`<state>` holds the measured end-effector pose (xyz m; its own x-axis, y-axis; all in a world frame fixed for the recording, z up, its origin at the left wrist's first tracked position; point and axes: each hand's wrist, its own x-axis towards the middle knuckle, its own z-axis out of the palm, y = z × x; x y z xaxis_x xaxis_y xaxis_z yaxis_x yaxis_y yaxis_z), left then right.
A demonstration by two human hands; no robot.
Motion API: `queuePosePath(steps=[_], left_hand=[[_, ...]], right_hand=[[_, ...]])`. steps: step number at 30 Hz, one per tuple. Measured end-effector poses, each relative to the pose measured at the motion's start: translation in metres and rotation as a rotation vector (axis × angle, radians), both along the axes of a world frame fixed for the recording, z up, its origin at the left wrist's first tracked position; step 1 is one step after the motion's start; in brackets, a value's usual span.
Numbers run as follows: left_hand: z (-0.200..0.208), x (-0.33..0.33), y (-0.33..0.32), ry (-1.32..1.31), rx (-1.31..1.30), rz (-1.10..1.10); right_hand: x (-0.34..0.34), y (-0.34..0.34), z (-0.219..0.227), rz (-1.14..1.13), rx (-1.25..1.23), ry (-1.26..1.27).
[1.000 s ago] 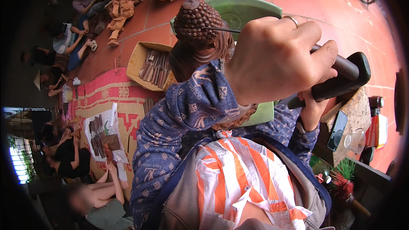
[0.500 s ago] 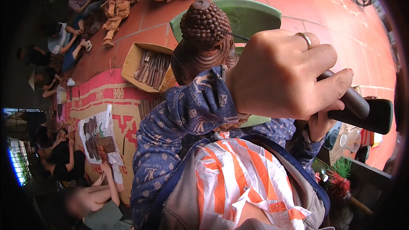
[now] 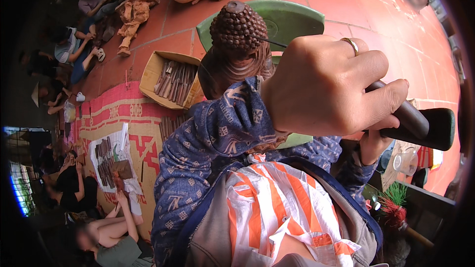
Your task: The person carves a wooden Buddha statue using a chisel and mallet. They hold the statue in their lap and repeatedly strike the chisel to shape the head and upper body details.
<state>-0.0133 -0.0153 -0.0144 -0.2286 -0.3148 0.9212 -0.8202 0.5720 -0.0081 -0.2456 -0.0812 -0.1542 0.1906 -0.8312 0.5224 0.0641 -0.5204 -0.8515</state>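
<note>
A dark brown carved wooden bust [image 3: 237, 25], its head covered in rounded curls, stands upright in front of me. My left hand [image 3: 324, 86], with a ring on one finger, is closed around a chisel [image 3: 413, 118]. The chisel's thin dark shaft runs from behind the knuckles to the curls, where its tip appears to touch. Against the dark round handle end lies a flat black mallet [image 3: 440, 128]. My right hand [image 3: 373, 144] is closed at its near end, behind the left one; most of its grip is hidden.
A cardboard box [image 3: 148, 76] of chisels stands left of the bust on a patterned mat [image 3: 143, 101]. More tools lie on a white sheet [image 3: 123, 143]. A green plastic chair [image 3: 297, 15] is behind the bust. Several people sit at the left and top. A red-green brush [image 3: 394, 207] lies lower right.
Very little differs. The picture has shifted slightly, and both hands keep their hold on the tools in about the same place.
</note>
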Motion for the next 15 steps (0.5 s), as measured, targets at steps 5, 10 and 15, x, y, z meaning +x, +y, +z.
queuePosePath(steps=[5, 10, 15], left_hand=[[-0.003, 0.000, -0.001, 0.061, -0.063, -0.069], [-0.002, -0.002, 0.000, 0.128, -0.081, -0.101], [0.000, 0.000, 0.000, 0.145, -0.114, -0.142]], right_hand=[[0.003, 0.000, 0.020, -0.003, -0.020, -0.063], [0.007, 0.006, 0.041, -0.153, -0.213, 0.152], [-0.004, 0.003, 0.045, -0.161, -0.254, 0.139]])
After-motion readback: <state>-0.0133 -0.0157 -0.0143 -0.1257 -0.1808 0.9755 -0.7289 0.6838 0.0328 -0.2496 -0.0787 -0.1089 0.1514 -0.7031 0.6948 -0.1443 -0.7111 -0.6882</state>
